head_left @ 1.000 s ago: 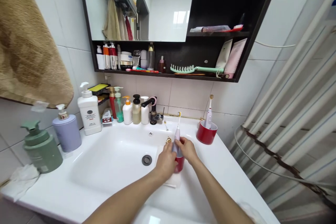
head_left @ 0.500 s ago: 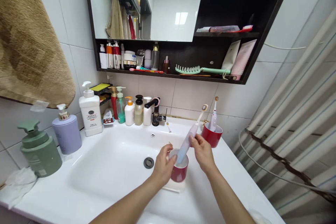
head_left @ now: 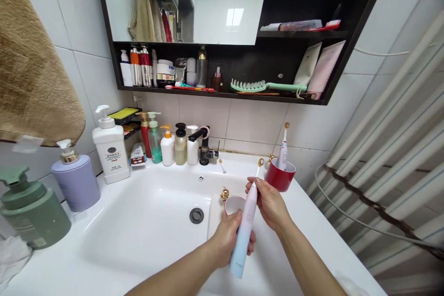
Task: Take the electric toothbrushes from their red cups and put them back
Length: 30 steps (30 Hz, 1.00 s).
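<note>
Both my hands hold a pink-to-blue electric toothbrush [head_left: 244, 231] above the right side of the white sink [head_left: 145, 222]. My left hand [head_left: 229, 243] wraps round its lower handle. My right hand [head_left: 268, 203] pinches the upper handle, with the brush head pointing up and away. Just beyond my hands stands a red cup with a white inside [head_left: 234, 204], with nothing in it. A second red cup [head_left: 280, 175] at the back right holds another electric toothbrush [head_left: 283, 148].
Pump bottles line the left counter: green [head_left: 31, 212], lavender [head_left: 74, 180], white [head_left: 110, 145]. Smaller bottles stand beside the black faucet [head_left: 203, 143]. A brown towel [head_left: 34, 64] hangs at left. A dark shelf [head_left: 222, 95] with toiletries and a green comb sits under the mirror. White pipes run at right.
The toothbrush has come out of the near red cup and now lies in both hands, nearer to me. My left hand left the cup and took the handle's lower end.
</note>
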{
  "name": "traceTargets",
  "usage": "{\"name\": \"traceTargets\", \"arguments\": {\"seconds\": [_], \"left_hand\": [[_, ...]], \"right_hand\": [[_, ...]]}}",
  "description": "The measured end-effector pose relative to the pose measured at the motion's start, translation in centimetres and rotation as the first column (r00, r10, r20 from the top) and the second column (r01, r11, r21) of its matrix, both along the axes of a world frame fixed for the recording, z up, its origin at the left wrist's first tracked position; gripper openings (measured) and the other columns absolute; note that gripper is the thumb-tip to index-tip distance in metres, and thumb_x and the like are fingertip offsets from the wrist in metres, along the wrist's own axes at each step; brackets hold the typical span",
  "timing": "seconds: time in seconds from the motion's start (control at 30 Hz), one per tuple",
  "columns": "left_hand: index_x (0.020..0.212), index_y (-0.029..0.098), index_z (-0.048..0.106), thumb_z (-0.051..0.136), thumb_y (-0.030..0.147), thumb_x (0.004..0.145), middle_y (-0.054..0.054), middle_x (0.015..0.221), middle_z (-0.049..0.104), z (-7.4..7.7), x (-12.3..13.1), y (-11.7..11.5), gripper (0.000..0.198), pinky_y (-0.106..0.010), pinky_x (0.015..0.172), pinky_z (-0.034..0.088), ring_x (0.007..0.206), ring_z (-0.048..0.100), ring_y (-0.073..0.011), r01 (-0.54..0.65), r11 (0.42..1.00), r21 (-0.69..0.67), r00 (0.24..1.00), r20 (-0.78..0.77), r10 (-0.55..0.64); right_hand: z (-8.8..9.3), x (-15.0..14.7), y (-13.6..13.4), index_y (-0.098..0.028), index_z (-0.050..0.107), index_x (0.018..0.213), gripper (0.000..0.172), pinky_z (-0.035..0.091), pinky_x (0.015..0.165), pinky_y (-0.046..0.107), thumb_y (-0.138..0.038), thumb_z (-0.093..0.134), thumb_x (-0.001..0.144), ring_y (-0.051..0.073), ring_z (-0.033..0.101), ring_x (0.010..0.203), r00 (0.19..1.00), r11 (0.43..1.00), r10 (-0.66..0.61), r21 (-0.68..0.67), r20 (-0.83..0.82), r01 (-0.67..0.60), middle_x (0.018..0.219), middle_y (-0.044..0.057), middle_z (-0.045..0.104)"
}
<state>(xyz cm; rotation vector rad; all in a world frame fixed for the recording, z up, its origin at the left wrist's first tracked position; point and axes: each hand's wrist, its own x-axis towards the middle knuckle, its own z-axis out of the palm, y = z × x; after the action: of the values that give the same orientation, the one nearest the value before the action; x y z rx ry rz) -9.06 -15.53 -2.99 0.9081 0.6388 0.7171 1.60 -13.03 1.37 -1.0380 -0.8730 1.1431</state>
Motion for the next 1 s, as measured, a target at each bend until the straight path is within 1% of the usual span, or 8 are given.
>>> {"name": "traceTargets", "arguments": {"seconds": [0.07,0.23,0.33,0.43,0.6,0.73,0.83,1.0], "left_hand": [[0.074,0.013,0.04,0.022,0.061,0.061,0.001,0.05,0.043,-0.19,0.19,-0.07,0.053,-0.022,0.04,0.028,0.036,0.038,-0.0063,-0.01,1.0,0.025,1.0,-0.017,0.01],[0.067,0.015,0.038,0.026,0.062,0.059,0.003,0.045,0.041,-0.02,0.37,-0.17,0.05,-0.021,0.038,0.026,0.033,0.036,-0.0056,-0.119,0.969,0.219,0.973,-0.167,0.157],[0.068,0.014,0.038,0.023,0.062,0.06,0.003,0.045,0.04,0.47,0.26,-0.27,0.05,-0.02,0.039,0.025,0.033,0.035,-0.0052,-0.022,0.999,0.036,0.994,-0.102,0.026],[0.069,0.014,0.039,0.019,0.061,0.063,0.004,0.045,0.038,0.67,0.21,-0.32,0.051,-0.02,0.039,0.025,0.034,0.035,-0.0051,0.104,0.986,-0.13,0.995,0.007,-0.104],[0.067,0.014,0.038,0.025,0.059,0.061,0.003,0.045,0.041,0.14,0.46,-0.38,0.047,-0.021,0.037,0.026,0.032,0.036,-0.0064,-0.055,0.995,0.088,0.993,-0.097,0.064],[0.067,0.014,0.038,0.021,0.06,0.062,0.003,0.045,0.04,0.04,0.57,-0.51,0.05,-0.021,0.037,0.027,0.033,0.036,-0.0063,-0.02,1.0,0.007,0.997,-0.08,0.021],[0.065,0.015,0.038,0.022,0.061,0.061,0.003,0.043,0.04,0.08,0.59,-0.54,0.049,-0.02,0.036,0.025,0.032,0.035,-0.0061,-0.055,0.995,0.077,0.99,-0.126,0.065],[0.066,0.015,0.037,0.019,0.062,0.06,0.003,0.043,0.04,-0.13,0.55,-0.47,0.051,-0.021,0.036,0.027,0.032,0.036,-0.0063,-0.027,0.997,0.074,0.987,-0.154,0.038]], "right_hand": [[-0.12,0.13,0.07,-0.016,0.052,0.069,0.022,0.038,0.056,0.023,-0.037,0.05,0.061,0.01,0.049,0.055,1.0,1.0,0.011,-0.001,-0.017,-0.011,0.056,-0.001,0.053],[-0.31,-0.25,0.11,-0.016,0.05,0.066,0.021,0.039,0.053,0.024,-0.036,0.052,0.059,0.01,0.049,0.05,0.997,0.998,-0.057,-0.003,-0.044,0.057,0.052,-0.002,0.052],[-0.26,-0.44,0.07,-0.017,0.049,0.064,0.019,0.04,0.05,0.024,-0.035,0.052,0.059,0.009,0.048,0.046,0.993,0.996,-0.089,-0.01,-0.077,0.089,0.049,-0.003,0.051],[-0.2,-0.56,0.04,-0.018,0.048,0.062,0.017,0.04,0.048,0.024,-0.034,0.052,0.059,0.009,0.048,0.044,0.989,0.998,-0.068,-0.008,-0.131,0.068,0.048,-0.004,0.05],[-0.34,-0.74,0.11,-0.018,0.047,0.062,0.015,0.04,0.049,0.023,-0.032,0.05,0.062,0.008,0.048,0.044,0.984,0.997,-0.074,0.022,-0.16,0.078,0.048,-0.004,0.05],[-0.41,-0.61,0.12,-0.017,0.046,0.062,0.014,0.04,0.048,0.022,-0.031,0.051,0.062,0.008,0.047,0.043,0.981,0.999,-0.024,0.029,-0.193,0.03,0.048,-0.005,0.048],[-0.49,-0.48,0.24,-0.018,0.046,0.062,0.014,0.04,0.048,0.022,-0.031,0.049,0.063,0.007,0.046,0.043,0.978,0.999,-0.034,0.033,-0.207,0.041,0.047,-0.005,0.048],[-0.68,-0.48,0.46,-0.018,0.046,0.061,0.013,0.04,0.048,0.022,-0.03,0.051,0.062,0.007,0.046,0.043,0.976,0.998,-0.037,0.032,-0.215,0.045,0.047,-0.005,0.047]]}}
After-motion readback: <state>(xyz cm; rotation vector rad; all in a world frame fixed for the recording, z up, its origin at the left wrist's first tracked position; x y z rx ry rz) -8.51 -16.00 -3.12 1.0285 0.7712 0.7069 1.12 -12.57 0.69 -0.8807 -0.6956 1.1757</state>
